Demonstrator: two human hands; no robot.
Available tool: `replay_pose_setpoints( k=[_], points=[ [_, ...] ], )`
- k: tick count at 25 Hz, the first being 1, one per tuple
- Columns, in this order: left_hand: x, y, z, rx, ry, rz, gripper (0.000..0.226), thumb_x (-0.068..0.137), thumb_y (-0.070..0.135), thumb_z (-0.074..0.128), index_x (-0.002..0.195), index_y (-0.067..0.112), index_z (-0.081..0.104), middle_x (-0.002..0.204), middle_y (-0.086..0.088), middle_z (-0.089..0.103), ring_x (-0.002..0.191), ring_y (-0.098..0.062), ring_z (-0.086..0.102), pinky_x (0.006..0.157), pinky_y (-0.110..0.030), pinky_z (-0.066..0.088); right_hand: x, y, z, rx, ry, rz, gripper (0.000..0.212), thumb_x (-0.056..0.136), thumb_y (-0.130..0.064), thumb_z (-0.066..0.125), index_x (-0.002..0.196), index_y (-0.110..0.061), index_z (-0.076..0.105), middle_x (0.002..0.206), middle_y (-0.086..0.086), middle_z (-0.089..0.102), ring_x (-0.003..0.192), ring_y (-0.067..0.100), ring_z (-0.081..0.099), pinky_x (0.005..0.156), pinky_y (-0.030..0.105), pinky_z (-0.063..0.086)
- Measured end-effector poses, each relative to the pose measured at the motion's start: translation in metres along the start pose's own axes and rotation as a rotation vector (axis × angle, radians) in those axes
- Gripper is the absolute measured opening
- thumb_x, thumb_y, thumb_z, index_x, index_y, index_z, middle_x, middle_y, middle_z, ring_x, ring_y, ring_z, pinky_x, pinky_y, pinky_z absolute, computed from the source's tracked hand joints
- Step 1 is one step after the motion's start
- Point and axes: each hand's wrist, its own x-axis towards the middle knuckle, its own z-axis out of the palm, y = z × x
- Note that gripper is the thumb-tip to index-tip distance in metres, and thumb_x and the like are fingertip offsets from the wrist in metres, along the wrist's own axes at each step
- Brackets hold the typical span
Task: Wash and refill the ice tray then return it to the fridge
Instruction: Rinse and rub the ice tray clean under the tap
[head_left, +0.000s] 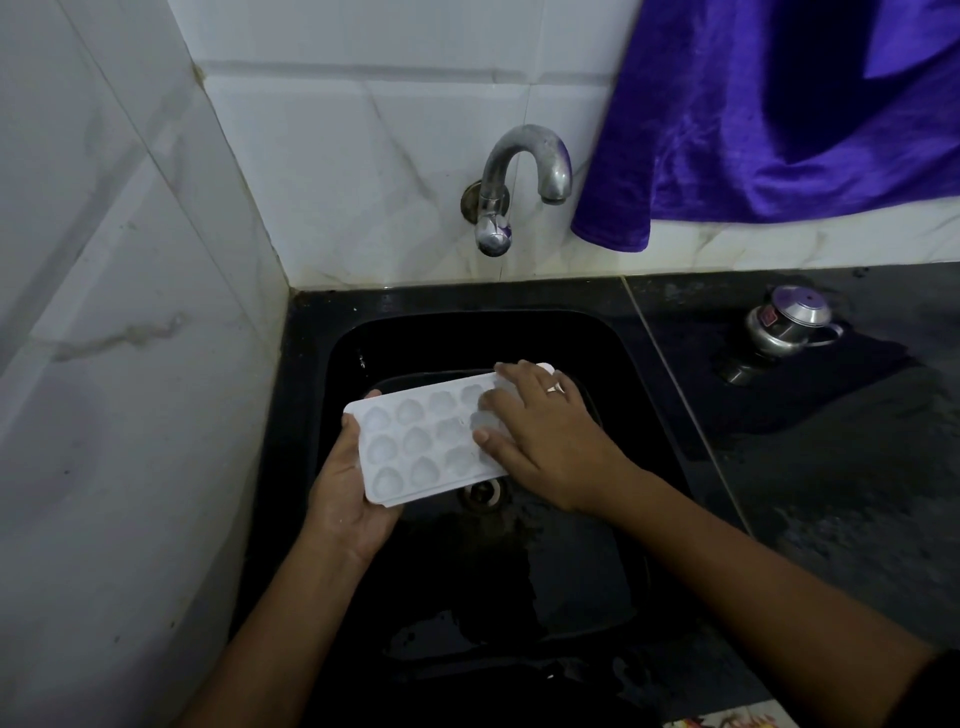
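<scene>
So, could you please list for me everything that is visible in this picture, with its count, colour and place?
ice tray: one, white, held above the sink, over the drain
sink: one, black, set in the counter below the tap
drain: one, metal, in the sink floor, partly hidden by the tray
tap: one, silver, on the wall above the sink
cloth: one, purple, hanging at top right
lidded metal vessel: one, silver, on the counter at right
counter: one, black, around the sink
wall tiles: several, white, behind and left of the sink
ring: one, silver, on the right hand
left hand: one, grips the tray's left end
right hand: one, lies flat on the tray's right end
</scene>
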Motion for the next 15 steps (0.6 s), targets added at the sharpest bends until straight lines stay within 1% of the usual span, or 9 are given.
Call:
replay_pose_setpoints(
  k=[2,3,4,5,7,9,11,12,15],
  points=[
    [-0.004,-0.006,0.006,0.0,-0.014,-0.025,0.043,0.11,0.049,0.038,0.133,0.027,0.067,0.14,-0.021,0.065,0.123,-0.041,0.067,0.1,-0.063,0.055,0.005,-0.003,0.004,-0.012,-0.026,0.035,0.057,0.103,-0.063,0.022,0.136,-0.028,0.053,0.165,0.012,0.029,0.154,0.033,0.02,0.124,0.061,0.014],
    [-0.007,-0.008,0.01,0.012,-0.016,-0.039,0.045,0.11,0.048,0.037,0.124,0.027,0.075,0.135,-0.02,0.069,0.117,-0.04,0.071,0.096,-0.061,0.057,0.006,-0.004,0.006,-0.02,-0.031,0.051,0.059,0.102,-0.064,0.02,0.135,-0.028,0.053,0.165,0.013,0.028,0.155,0.034,0.02,0.124,0.061,0.013],
    [-0.009,-0.009,0.012,0.021,-0.01,-0.05,0.048,0.11,0.048,0.037,0.115,0.027,0.08,0.132,-0.02,0.07,0.113,-0.039,0.073,0.095,-0.061,0.058,0.005,-0.005,0.009,-0.033,-0.035,0.048,0.062,0.101,-0.064,0.019,0.136,-0.027,0.053,0.165,0.013,0.028,0.155,0.035,0.019,0.124,0.062,0.011],
    [-0.009,-0.008,0.012,0.036,0.0,-0.052,0.049,0.109,0.049,0.038,0.112,0.026,0.081,0.132,-0.021,0.07,0.114,-0.04,0.072,0.099,-0.062,0.055,0.003,-0.003,0.011,-0.052,-0.039,0.033,0.064,0.101,-0.065,0.017,0.138,-0.027,0.052,0.165,0.014,0.027,0.155,0.036,0.018,0.124,0.063,0.01],
    [-0.005,-0.006,0.009,0.022,0.029,-0.049,0.047,0.108,0.051,0.041,0.132,0.025,0.071,0.142,-0.023,0.063,0.127,-0.045,0.063,0.109,-0.068,0.044,0.001,0.002,0.01,-0.076,-0.035,0.024,0.061,0.102,-0.064,0.016,0.143,-0.033,0.05,0.167,0.013,0.025,0.157,0.037,0.014,0.124,0.065,0.006],
    [-0.003,-0.008,0.007,0.004,0.034,-0.051,0.05,0.109,0.05,0.04,0.148,0.025,0.056,0.145,-0.022,0.061,0.13,-0.044,0.061,0.109,-0.068,0.045,0.005,0.001,0.006,-0.054,-0.01,0.08,0.058,0.102,-0.063,0.017,0.137,-0.036,0.053,0.167,0.013,0.025,0.157,0.036,0.011,0.124,0.064,0.004],
    [-0.003,-0.01,0.01,-0.005,0.019,-0.066,0.047,0.11,0.048,0.037,0.146,0.025,0.055,0.141,-0.02,0.065,0.122,-0.04,0.067,0.101,-0.064,0.053,0.01,-0.006,0.007,-0.063,-0.012,0.092,0.063,0.1,-0.065,0.015,0.133,-0.03,0.056,0.167,0.013,0.026,0.157,0.035,0.012,0.125,0.063,0.004],
    [-0.003,-0.009,0.009,-0.001,0.033,-0.07,0.046,0.11,0.048,0.038,0.146,0.025,0.054,0.141,-0.02,0.065,0.123,-0.04,0.067,0.1,-0.064,0.054,0.008,-0.008,0.009,-0.08,-0.032,0.062,0.066,0.1,-0.066,0.013,0.136,-0.027,0.054,0.168,0.013,0.025,0.157,0.035,0.012,0.125,0.063,0.004],
    [0.001,-0.007,0.0,-0.007,0.067,-0.103,0.056,0.108,0.051,0.046,0.157,0.024,0.044,0.153,-0.024,0.052,0.14,-0.047,0.051,0.114,-0.071,0.037,0.005,-0.002,0.007,-0.1,-0.057,0.016,0.067,0.101,-0.065,0.012,0.145,-0.032,0.049,0.168,0.013,0.024,0.158,0.036,0.011,0.125,0.064,0.002]
  ],
)
